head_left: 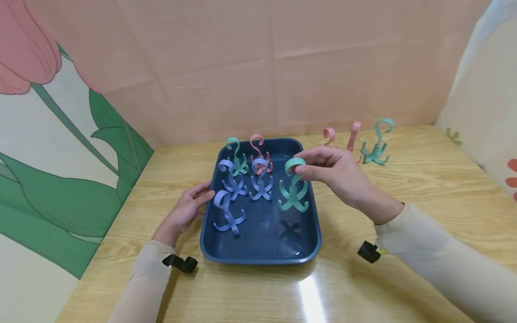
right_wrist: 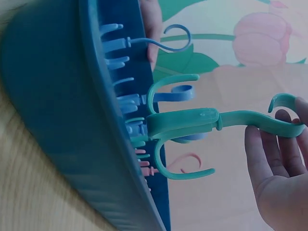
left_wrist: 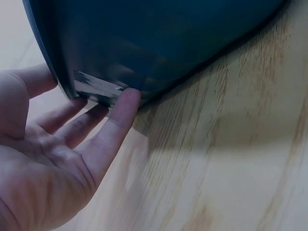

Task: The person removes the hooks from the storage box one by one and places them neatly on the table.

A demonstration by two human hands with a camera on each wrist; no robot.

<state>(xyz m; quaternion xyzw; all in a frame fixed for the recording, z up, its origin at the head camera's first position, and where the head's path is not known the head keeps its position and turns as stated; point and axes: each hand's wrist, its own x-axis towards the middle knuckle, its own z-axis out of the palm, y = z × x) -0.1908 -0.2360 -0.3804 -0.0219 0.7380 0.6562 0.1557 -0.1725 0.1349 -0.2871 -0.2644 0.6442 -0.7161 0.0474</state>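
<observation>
My right hand [head_left: 337, 172] pinches the curled top of a green four-pronged hanging hook [head_left: 293, 197]. The hook hangs upright over the right half of the dark blue tray [head_left: 260, 261], a dark reflection below it. In the right wrist view the same green hook [right_wrist: 183, 121] shows its prongs beside the tray's rim. My left hand [head_left: 190, 208] holds the tray's left side, thumb over the rim and fingers against the outer wall [left_wrist: 159, 43]. Inside the tray stand a green hook [head_left: 238, 163], a pink hook [head_left: 256, 144] and several purple hooks [head_left: 230, 220].
On the wooden table [head_left: 424, 188], behind my right hand, are a green hook [head_left: 376, 150] and two pink hooks [head_left: 353, 134], partly hidden by the hand. A pink cloth [head_left: 226, 80] rises at the back, and a tulip-patterned panel [head_left: 81, 148] stands at the left.
</observation>
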